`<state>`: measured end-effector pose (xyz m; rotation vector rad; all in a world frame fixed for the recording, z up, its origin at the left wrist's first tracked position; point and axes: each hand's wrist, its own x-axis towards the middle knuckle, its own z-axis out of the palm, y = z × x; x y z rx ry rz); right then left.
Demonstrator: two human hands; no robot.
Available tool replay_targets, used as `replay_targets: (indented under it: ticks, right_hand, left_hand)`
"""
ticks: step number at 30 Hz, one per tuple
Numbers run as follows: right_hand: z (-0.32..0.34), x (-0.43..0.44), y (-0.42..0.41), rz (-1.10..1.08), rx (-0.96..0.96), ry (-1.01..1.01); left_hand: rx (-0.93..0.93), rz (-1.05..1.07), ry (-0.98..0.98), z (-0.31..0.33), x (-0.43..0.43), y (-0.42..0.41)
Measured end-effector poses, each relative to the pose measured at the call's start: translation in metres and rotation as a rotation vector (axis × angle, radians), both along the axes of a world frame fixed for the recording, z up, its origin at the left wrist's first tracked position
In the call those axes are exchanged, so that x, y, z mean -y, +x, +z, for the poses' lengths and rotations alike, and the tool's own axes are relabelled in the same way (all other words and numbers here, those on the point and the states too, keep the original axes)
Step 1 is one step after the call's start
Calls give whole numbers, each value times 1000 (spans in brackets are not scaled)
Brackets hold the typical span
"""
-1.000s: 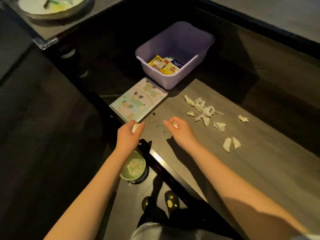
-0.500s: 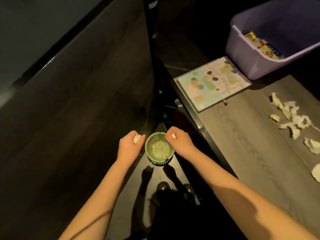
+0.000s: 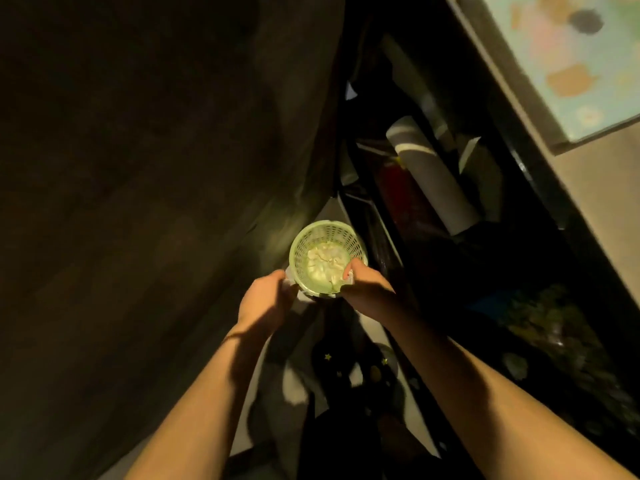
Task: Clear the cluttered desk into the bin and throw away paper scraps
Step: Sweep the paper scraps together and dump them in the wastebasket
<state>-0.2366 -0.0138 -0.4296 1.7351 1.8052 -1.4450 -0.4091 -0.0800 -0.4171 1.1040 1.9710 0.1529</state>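
Right hand: the right hand (image 3: 367, 289) hangs over the near right rim of the basket (image 3: 327, 259), fingertips pinched on a pale paper scrap (image 3: 348, 276) just inside the rim
Left hand: the left hand (image 3: 265, 301) sits at the near left outside of the basket, fingers curled on something pale; blur hides how firmly it is held
Basket: small, green, mesh-walled, standing on the floor in the dim gap left of the desk; crumpled scraps (image 3: 325, 263) already line its bottom
Risk at release: the left hand looks to be outside the rim; letting go there would likely drop its scrap on the floor; light paper may also drift or catch on the rim
Risk of knocking: both hands crowd a light basket; a nudge could tip it and spill the scraps
Surroundings: a notebook (image 3: 575, 60) lies on the desk (image 3: 595, 188) at far right, still uncleared; a dark shelf of clutter lies below, where a stray scrap would be hard to find
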Motion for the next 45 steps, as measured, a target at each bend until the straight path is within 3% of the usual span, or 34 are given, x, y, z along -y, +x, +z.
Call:
replay_targets:
  ticks: [4, 14, 18, 22, 30, 35, 39, 45]
  right_hand:
    - [-60, 1, -1, 14, 40, 26]
    - [-139, -47, -43, 247, 137, 237]
    - [-160, -54, -52, 257, 115, 192]
    - [-164, -56, -46, 287, 114, 132]
    - [-154, -64, -20, 460, 185, 227]
    - [-149, -68, -8, 329, 156, 253]
    - [-153, -67, 2, 299, 139, 244]
    - [-154, -69, 5, 297, 120, 214]
  left_hand:
    - [-106, -53, 22, -48, -3, -2]
    - [-6, -93, 106, -120, -19, -19]
    - [6, -118, 161, -133, -19, -23]
    - [24, -128, 204, -138, -18, -23]
    - [-24, -142, 67, -148, -38, -11]
    - [-157, -222, 24, -155, -58, 13]
    - [-129, -186, -26, -160, -85, 31]
    - [-153, -292, -68, -176, -87, 42]
